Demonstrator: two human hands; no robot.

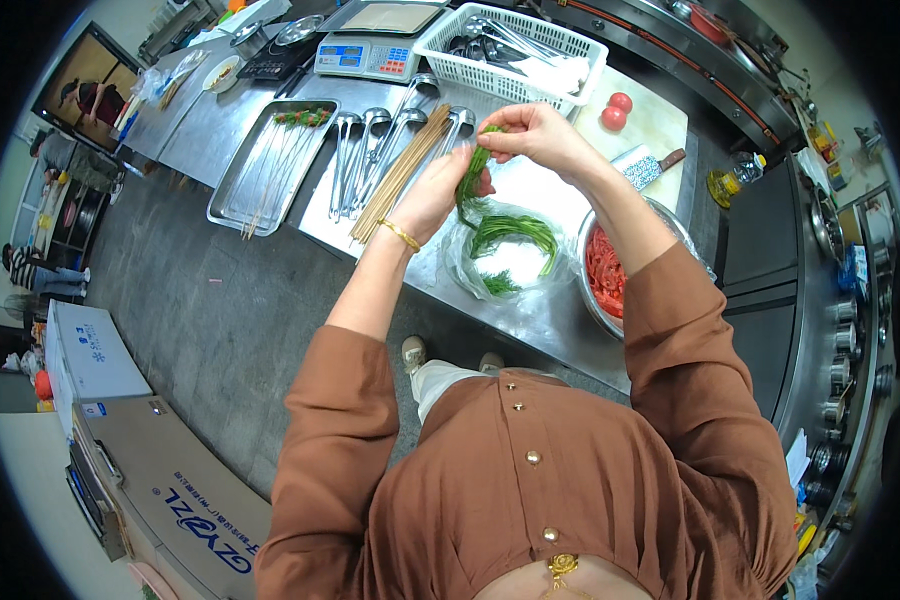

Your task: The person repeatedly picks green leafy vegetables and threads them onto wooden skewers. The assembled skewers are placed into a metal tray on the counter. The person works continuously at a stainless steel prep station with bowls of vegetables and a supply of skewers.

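Between my two hands hangs a small bunch of thin green herb stalks (472, 180). My left hand (450, 180) grips its lower part, and the fingertips of my right hand (521, 133) pinch the upper end. Just below lies a clear plastic bag (461, 259) with more green stalks (521, 229) and feathery leaves (501, 283) in it. A metal bowl (586, 296) of red shredded food (604, 270) sits under my right forearm. Left of my left hand, a bundle of bamboo skewers (401, 176) lies on the steel table (465, 300).
A metal tray (270, 161) at left holds skewers with green and red food. Several ladles (375, 120) lie beside it. Behind stand a digital scale (367, 58) and a white basket (510, 82) of utensils. Two tomatoes (613, 118) and a cleaver (645, 169) lie at right.
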